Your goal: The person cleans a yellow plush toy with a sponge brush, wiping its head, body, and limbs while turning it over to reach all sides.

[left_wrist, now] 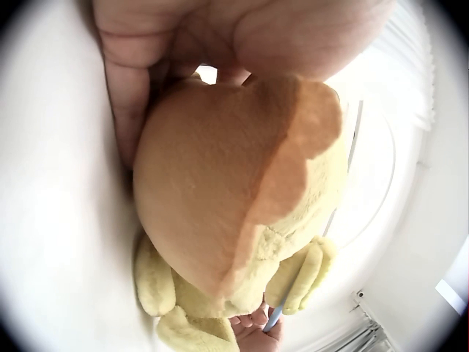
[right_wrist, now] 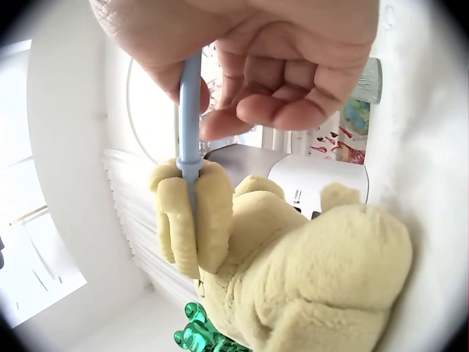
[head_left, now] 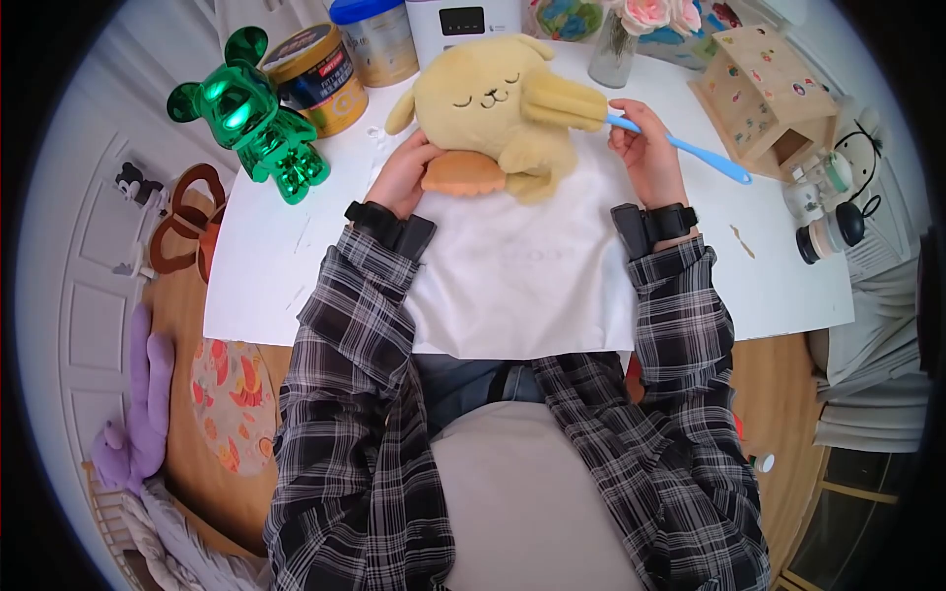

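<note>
A pale yellow plush dog (head_left: 483, 84) with closed eyes lies tilted on a white cloth (head_left: 522, 276). At its lower left is an orange, scalloped-edged part (head_left: 463, 173), large in the left wrist view (left_wrist: 212, 176). My left hand (head_left: 402, 177) grips the plush beside this part, some fingers hidden behind it. My right hand (head_left: 647, 158) holds a blue handle (head_left: 708, 158) between thumb and fingers. The handle runs into a yellow, ridged soft piece (right_wrist: 194, 220) against the side of the plush; whether that piece belongs to the plush, I cannot tell.
A shiny green bear figure (head_left: 261, 118) and two tubs, one dark and gold (head_left: 315, 79), stand at the back left. Behind the plush is a white appliance (head_left: 463, 22). Flowers in a glass vase (head_left: 613, 54), a wooden house (head_left: 769, 98) and small jars (head_left: 833, 231) are at the right.
</note>
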